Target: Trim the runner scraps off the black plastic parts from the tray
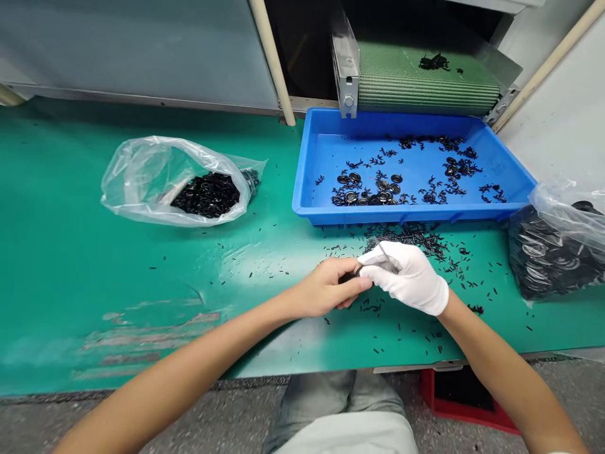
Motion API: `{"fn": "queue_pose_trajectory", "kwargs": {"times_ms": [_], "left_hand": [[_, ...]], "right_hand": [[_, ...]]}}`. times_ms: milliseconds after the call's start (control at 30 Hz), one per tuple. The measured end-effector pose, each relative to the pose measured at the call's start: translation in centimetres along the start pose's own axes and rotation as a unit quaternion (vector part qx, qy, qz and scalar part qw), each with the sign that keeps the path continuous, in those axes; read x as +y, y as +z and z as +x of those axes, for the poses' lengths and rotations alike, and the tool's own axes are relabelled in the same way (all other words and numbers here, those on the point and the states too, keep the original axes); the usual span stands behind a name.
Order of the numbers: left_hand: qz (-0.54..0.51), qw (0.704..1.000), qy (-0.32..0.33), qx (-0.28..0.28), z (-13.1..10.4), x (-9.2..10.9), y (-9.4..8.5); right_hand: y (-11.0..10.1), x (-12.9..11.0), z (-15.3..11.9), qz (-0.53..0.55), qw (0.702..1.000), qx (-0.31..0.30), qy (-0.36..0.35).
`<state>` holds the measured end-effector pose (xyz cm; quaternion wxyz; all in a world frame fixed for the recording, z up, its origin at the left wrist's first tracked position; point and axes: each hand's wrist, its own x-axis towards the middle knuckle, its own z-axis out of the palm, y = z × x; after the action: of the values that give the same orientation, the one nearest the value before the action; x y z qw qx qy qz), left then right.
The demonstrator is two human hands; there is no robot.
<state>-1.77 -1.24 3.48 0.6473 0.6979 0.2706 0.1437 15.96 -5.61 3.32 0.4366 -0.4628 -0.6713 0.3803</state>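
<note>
My bare left hand (331,287) is closed on a small black part (348,276), pinched between thumb and fingers and mostly hidden by them. My right hand (410,276), in a white glove, meets it fingertip to fingertip. A thin grey metal tool (385,253) is gripped in the gloved fingers; its exact kind is hard to make out. Both hands are above the green table (179,265). Just beyond them lies a heap of tiny black pin-like pieces (416,239), with more scattered around.
Behind the hands stands a blue tray (363,214) with black discs and small branched scraps. A green conveyor belt (425,91) ends above its back edge. Clear plastic bags of black parts sit at left (208,195) and right (551,255). A red bin (454,410) is below the table.
</note>
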Motion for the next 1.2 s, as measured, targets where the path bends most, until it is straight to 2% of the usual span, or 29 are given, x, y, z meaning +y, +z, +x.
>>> {"fn": "queue_pose_trajectory", "kwargs": {"times_ms": [67,133,233,300,367,467,533,667,833,933,1033,1133,1200], "left_hand": [[-0.028,0.994,0.016,0.108,-0.1,-0.8,0.8],[-0.016,0.983,0.037,0.178,-0.2,-1.3,1.7],[0.013,0.979,0.048,0.195,-0.6,-1.9,2.9],[-0.004,0.978,0.037,0.205,-0.6,-2.2,3.6],[-0.037,0.975,0.028,0.218,-0.4,-2.5,3.9],[-0.088,0.97,0.038,0.222,0.2,-2.5,3.7],[-0.145,0.964,0.05,0.217,0.5,-2.3,3.1],[-0.249,0.939,0.054,0.231,0.9,-1.3,2.2],[-0.272,0.922,0.054,0.27,1.0,0.9,2.3],[-0.29,0.917,0.046,0.27,1.7,3.0,1.1],[-0.288,0.918,0.037,0.271,4.2,4.9,-1.6],[-0.165,0.947,0.042,0.273,9.0,5.7,-4.9],[0.002,0.966,0.022,0.259,12.9,5.3,-6.9]], "right_hand": [[0.5,0.0,-0.1,-0.026,0.999,0.044,0.0],[0.9,0.0,-0.2,-0.083,0.994,0.063,-0.018],[1.6,0.0,-0.1,-0.186,0.98,0.045,-0.062],[2.0,0.1,0.0,-0.219,0.972,0.062,-0.052],[2.4,0.3,0.1,-0.187,0.978,0.089,0.022],[2.1,0.5,0.3,-0.055,0.978,0.104,0.171],[1.3,0.6,0.5,-0.013,0.969,0.114,0.217],[-0.8,0.9,1.0,-0.103,0.968,0.118,0.196],[-2.0,1.3,1.1,-0.185,0.971,0.068,0.138],[-1.8,1.4,1.0,-0.219,0.964,0.074,0.128],[-1.6,1.3,1.1,-0.24,0.959,0.096,0.12],[-1.6,1.0,1.2,-0.259,0.952,0.12,0.108],[-1.6,0.8,1.3,-0.254,0.951,0.138,0.109]]}}
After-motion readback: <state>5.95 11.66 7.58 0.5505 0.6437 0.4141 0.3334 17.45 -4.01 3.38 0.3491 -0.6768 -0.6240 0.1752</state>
